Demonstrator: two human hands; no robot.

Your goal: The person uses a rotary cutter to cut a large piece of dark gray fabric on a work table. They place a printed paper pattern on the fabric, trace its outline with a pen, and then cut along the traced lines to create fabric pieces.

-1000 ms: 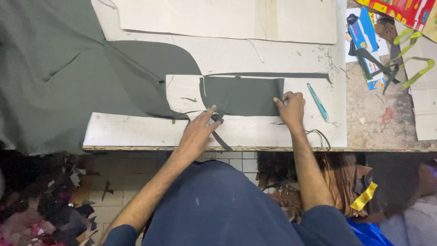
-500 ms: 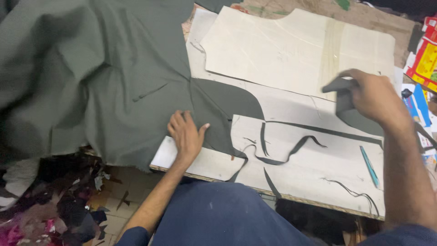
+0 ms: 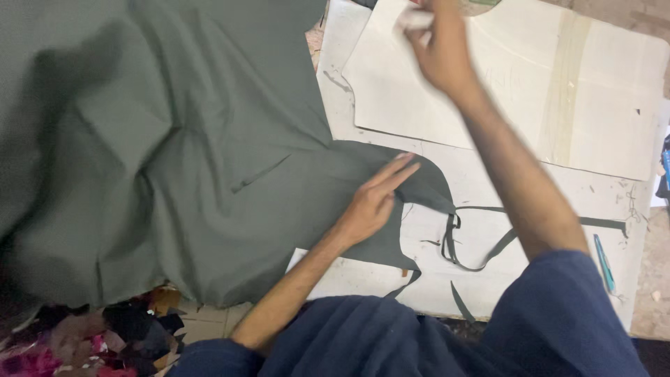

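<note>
A large dark green cloth lies rumpled over the left of the worktable, and its curved cut edge reaches onto a white board. My left hand presses flat on that edge, fingers together and pointing right. My right hand is raised and blurred over a pale paper pattern at the top. Something pale shows at its fingertips, but I cannot tell whether it grips it. Thin green offcut strips curl on the board just right of my left hand.
A blue pen lies near the board's right edge. Coloured fabric scraps are piled on the floor at the lower left. The table's near edge runs just under my left forearm.
My right hand has swung up and left over the paper pattern, and the dark cut piece it held is no longer seen. My left hand has slid right along the cloth's cut edge.
</note>
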